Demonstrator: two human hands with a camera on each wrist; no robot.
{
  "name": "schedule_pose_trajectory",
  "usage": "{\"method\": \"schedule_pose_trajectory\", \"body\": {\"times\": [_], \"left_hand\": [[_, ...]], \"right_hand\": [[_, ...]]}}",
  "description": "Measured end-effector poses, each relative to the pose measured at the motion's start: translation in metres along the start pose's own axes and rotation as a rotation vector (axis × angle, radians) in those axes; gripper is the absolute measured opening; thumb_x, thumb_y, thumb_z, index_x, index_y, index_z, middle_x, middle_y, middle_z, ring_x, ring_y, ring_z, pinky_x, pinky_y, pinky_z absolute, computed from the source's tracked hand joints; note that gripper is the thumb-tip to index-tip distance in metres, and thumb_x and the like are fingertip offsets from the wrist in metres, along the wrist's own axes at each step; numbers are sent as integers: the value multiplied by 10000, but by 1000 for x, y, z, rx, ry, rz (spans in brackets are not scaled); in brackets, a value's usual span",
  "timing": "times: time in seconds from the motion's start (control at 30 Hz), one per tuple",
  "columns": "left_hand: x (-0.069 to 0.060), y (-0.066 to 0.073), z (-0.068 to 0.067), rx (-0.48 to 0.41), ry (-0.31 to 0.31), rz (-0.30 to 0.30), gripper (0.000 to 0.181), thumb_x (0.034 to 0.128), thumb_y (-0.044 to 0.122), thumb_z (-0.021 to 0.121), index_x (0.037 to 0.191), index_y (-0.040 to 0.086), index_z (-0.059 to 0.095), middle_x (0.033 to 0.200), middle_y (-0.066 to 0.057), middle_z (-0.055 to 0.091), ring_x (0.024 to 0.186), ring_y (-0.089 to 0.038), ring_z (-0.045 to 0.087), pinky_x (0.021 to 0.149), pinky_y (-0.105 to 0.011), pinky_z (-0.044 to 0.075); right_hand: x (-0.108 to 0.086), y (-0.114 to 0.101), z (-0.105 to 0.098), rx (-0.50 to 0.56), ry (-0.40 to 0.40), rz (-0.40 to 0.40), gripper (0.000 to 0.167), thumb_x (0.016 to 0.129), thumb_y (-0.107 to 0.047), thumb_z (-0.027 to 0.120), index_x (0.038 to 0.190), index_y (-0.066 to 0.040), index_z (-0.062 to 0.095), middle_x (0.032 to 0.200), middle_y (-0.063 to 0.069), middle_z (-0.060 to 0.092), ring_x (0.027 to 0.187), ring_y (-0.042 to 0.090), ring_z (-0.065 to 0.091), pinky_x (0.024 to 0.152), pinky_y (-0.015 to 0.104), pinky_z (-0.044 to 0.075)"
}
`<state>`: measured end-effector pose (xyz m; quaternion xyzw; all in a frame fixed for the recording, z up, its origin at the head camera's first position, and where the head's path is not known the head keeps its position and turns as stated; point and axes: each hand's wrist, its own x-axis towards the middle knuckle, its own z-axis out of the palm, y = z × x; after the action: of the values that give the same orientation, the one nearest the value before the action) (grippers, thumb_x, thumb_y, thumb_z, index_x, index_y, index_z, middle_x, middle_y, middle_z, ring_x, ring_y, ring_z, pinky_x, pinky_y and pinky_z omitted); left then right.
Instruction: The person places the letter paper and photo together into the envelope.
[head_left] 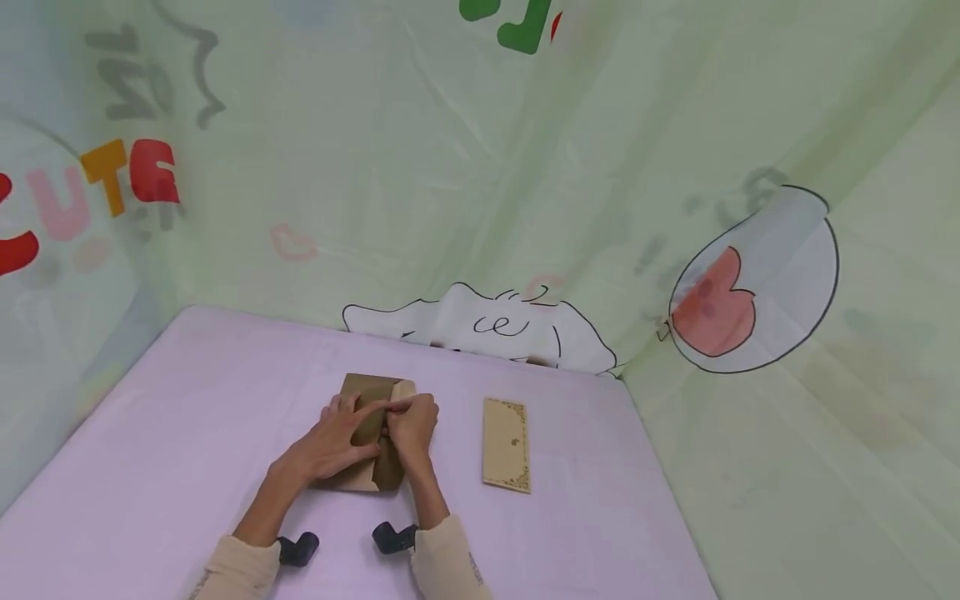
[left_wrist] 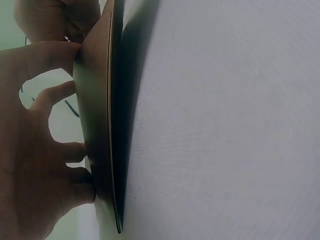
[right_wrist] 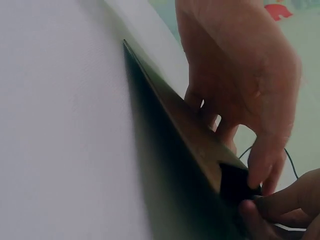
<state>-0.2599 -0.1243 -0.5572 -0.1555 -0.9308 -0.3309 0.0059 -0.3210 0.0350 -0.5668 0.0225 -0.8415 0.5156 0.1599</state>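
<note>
A brown paper envelope lies on the table, its paler flap showing at the upper right. My left hand rests on it with spread fingers, which also appear pressing its upper face in the left wrist view. At the flap side, my right hand has curled fingers that pinch the flap's edge. In the right wrist view, the right fingertips meet a dark part of the envelope beside the left fingers. The exact spot of the pinch is partly hidden.
A beige envelope with ornamented corners lies to the right on the lilac tablecloth. Black wrist cameras sit at both cuffs. Printed curtains hang behind and along the sides of the table.
</note>
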Motion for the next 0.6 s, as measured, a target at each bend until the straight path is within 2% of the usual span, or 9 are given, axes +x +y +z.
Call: {"method": "schedule_pose_trajectory", "body": {"times": [0.1,0.17,0.27,0.33,0.4,0.5,0.6], "left_hand": [[1,2,1,6,19,19,698,991,420,744,1613,198,520,1629,-393,400,1508,-649,358,1164,-788,334],[-2,1,2,6,24,19,694,989,431,756,1603,198,532,1619,-395,411,1500,-646,365,1159,-790,334],[-5,1,2,-2,28,16,706,984,454,764,1603,203,532,1621,-410,403,1513,-677,337,1180,-822,296],[-7,1,1,-15,33,23,707,981,447,770,1600,199,534,1623,-433,388,1517,-715,304,1188,-852,255],[-7,1,0,-25,42,35,708,976,440,776,1594,190,537,1614,-448,387,1509,-733,296,1182,-865,242],[-6,3,-1,-31,48,58,703,976,428,778,1590,182,541,1598,-450,399,1499,-722,313,1171,-860,254],[-5,4,0,-23,48,69,693,977,427,770,1588,192,542,1596,-438,408,1499,-693,330,1168,-839,276]], "right_hand": [[3,19,-7,4,25,-54,130,784,107,812,785,-18,846,660,72,770,483,69,664,460,212,530],[3,29,-16,-33,60,-101,109,780,92,828,820,-9,841,683,68,771,540,89,677,496,226,536],[1,26,-39,-119,137,-125,134,748,104,850,862,35,829,725,104,776,610,165,709,568,315,582],[2,22,-55,-180,182,-101,170,734,104,868,889,47,829,745,124,779,644,212,721,622,374,598],[1,12,-75,-222,207,-43,198,733,105,887,916,62,827,788,151,784,701,253,736,694,438,617],[4,18,-98,-274,242,34,242,757,94,884,989,77,819,878,190,785,816,311,739,806,493,605],[6,29,-120,-303,282,73,302,786,85,861,1080,110,794,999,243,788,967,397,754,917,556,587]]}}
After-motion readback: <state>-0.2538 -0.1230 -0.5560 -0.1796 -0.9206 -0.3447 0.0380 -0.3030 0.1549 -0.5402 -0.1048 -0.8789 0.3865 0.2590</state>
